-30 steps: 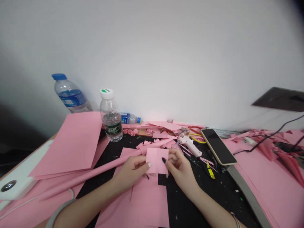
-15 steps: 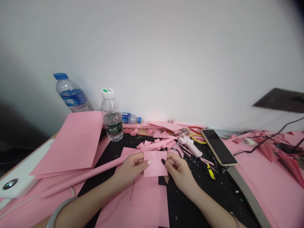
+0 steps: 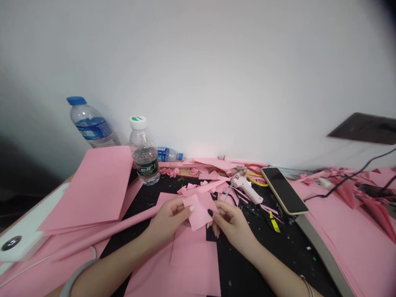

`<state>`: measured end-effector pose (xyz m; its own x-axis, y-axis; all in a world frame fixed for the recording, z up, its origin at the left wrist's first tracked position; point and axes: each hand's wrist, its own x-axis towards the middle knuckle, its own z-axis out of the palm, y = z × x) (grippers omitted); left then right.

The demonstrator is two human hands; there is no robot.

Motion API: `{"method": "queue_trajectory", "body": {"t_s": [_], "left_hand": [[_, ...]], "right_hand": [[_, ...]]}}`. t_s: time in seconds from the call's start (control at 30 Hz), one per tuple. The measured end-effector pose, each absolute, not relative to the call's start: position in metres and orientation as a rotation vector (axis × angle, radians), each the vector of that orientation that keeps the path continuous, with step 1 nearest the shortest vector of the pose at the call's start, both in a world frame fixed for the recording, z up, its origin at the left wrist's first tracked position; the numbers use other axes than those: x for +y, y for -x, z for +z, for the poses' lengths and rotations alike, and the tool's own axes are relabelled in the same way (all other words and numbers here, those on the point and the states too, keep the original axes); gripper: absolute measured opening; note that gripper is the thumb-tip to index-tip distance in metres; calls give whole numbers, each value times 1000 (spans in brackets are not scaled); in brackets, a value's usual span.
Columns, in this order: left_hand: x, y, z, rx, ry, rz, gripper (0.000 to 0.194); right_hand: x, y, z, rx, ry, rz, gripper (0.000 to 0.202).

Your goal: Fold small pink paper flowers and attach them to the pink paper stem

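A small pink paper piece [image 3: 199, 212] with a crease down its middle is held up between my two hands, tilted a little. My left hand [image 3: 173, 214] pinches its left side, thumb on the front face. On its right side, my right hand [image 3: 229, 216] grips with the thumb in front and fingers behind. Beneath the hands, larger pink sheets [image 3: 192, 268] lie on the black mat [image 3: 241, 268]. Just beyond are folded pink scraps and a pink-white glue gun [image 3: 247, 187].
A clear bottle [image 3: 146, 161] stands left of centre, with a blue-capped bottle [image 3: 93, 128] behind it and another [image 3: 170, 154] lying down. A phone [image 3: 285, 190] lies right. Pink sheets [image 3: 355, 243] are stacked far right; a pink roll [image 3: 123, 225] crosses the left.
The small paper has gone from flat and level to tilted and bent along its middle crease. Both hands have kept hold of it and shifted slightly.
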<state>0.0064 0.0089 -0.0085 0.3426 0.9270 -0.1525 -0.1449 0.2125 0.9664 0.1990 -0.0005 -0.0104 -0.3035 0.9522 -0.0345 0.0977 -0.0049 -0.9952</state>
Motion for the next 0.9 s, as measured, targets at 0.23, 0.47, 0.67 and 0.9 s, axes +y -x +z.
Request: {"method": "queue_trajectory", "body": {"t_s": [0.23, 0.47, 0.67, 0.9], "left_hand": [[10, -1, -7, 850, -1069, 954, 31], [13, 0, -14, 790, -900, 910, 25], [13, 1, -15, 723, -773, 911, 21], [9, -4, -9, 835, -1112, 794, 24]], "right_hand": [[3, -203, -10, -1467, 1068, 1456, 27], [3, -205, -12, -1115, 905, 1691, 27], [4, -206, -5, -936, 834, 1807, 18], [4, -206, -8, -1099, 971, 1669, 15]]}}
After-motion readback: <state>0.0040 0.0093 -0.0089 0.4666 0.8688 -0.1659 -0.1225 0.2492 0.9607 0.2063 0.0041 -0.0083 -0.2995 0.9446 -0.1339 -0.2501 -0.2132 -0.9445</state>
